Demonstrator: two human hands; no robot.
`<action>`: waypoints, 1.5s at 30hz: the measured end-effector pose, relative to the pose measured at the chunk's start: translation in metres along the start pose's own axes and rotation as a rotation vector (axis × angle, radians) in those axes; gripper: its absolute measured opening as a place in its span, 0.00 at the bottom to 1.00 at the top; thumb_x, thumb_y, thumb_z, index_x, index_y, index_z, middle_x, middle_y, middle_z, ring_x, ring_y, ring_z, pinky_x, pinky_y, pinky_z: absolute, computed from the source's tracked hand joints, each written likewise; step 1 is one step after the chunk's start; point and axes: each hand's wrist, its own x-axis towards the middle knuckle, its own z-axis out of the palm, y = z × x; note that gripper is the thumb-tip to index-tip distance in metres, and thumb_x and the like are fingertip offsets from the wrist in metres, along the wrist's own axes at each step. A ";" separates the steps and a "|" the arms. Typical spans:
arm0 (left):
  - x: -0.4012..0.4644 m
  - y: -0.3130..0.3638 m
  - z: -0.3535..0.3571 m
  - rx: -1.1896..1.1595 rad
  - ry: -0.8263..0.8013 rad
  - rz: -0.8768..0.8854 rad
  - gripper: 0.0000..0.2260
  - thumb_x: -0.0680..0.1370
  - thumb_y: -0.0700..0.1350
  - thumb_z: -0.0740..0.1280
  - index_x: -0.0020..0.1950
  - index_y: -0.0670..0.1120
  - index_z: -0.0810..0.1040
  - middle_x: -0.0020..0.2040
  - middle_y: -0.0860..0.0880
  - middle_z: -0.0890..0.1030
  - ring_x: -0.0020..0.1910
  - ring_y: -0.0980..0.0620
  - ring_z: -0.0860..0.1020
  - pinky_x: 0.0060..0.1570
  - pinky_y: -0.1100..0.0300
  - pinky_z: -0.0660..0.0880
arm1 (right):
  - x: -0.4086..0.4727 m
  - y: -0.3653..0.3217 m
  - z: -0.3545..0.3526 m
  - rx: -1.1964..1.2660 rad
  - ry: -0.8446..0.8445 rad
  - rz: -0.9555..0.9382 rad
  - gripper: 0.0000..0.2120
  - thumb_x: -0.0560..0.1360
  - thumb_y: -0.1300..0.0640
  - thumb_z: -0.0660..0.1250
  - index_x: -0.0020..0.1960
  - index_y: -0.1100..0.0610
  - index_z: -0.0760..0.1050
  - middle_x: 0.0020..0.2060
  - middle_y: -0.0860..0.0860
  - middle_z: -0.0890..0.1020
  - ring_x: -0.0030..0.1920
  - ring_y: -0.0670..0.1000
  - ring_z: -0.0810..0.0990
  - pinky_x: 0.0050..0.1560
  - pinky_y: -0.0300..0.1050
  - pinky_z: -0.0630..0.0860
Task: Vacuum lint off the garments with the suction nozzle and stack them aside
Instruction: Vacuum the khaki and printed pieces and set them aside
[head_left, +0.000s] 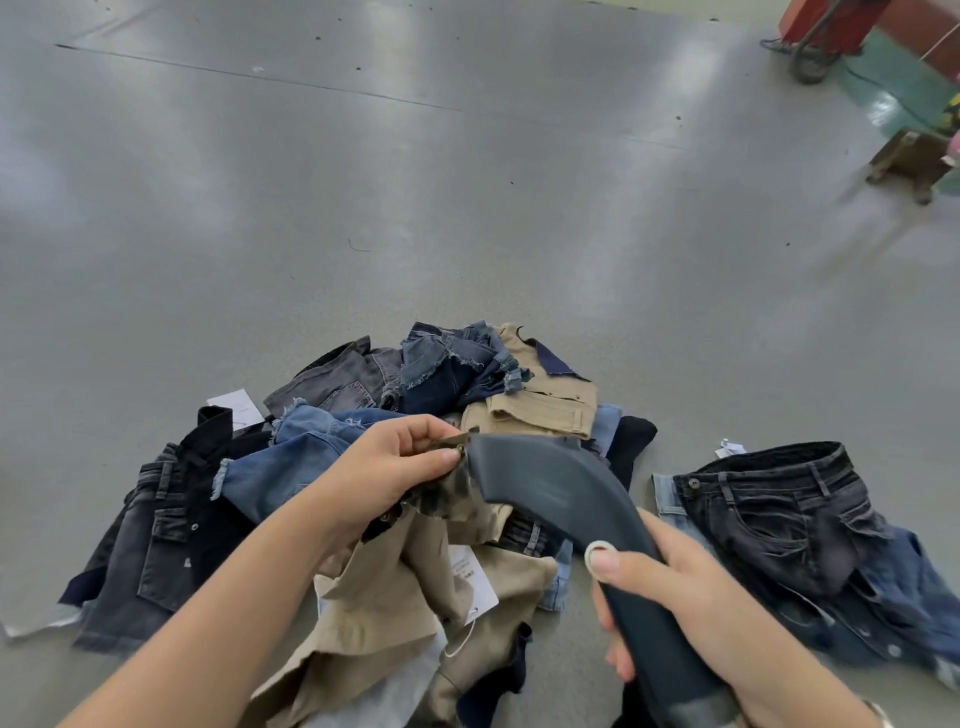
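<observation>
A heap of denim and khaki garments (467, 374) lies on the grey floor in front of me. My left hand (395, 467) pinches the buttoned edge of a camouflage garment (441, 493), lifted above the heap. My right hand (670, 582) grips the dark curved suction nozzle (550, 483), thumb on top. The nozzle's mouth sits against the camouflage cloth right beside my left fingertips. To the right lies a separate stack of dark jeans (779, 525) on blue denim.
Grey floor (415, 182) stretches away all around. A red machine base with a wheel (821, 36) and a small wooden stool (909, 161) stand at the far right. Paper tags (236, 408) poke out of the heap.
</observation>
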 end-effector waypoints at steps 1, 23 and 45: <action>-0.001 0.000 0.000 0.002 -0.029 -0.006 0.06 0.78 0.35 0.65 0.48 0.43 0.80 0.41 0.47 0.84 0.39 0.54 0.81 0.39 0.64 0.77 | 0.001 -0.003 -0.002 0.004 0.029 -0.019 0.05 0.67 0.50 0.70 0.43 0.45 0.79 0.30 0.59 0.78 0.24 0.57 0.76 0.27 0.46 0.74; 0.076 0.051 0.008 -0.427 0.232 0.024 0.09 0.80 0.41 0.62 0.56 0.47 0.79 0.46 0.46 0.85 0.43 0.50 0.84 0.40 0.59 0.79 | -0.010 -0.013 -0.024 0.082 0.405 -0.141 0.20 0.63 0.47 0.71 0.48 0.59 0.74 0.31 0.59 0.78 0.26 0.58 0.77 0.26 0.47 0.75; 0.131 -0.152 0.119 1.111 0.324 -0.181 0.34 0.75 0.54 0.68 0.76 0.49 0.56 0.70 0.49 0.69 0.69 0.48 0.68 0.65 0.53 0.65 | 0.024 0.004 -0.039 0.048 0.507 -0.016 0.08 0.75 0.54 0.67 0.46 0.59 0.72 0.29 0.57 0.78 0.25 0.58 0.77 0.25 0.43 0.73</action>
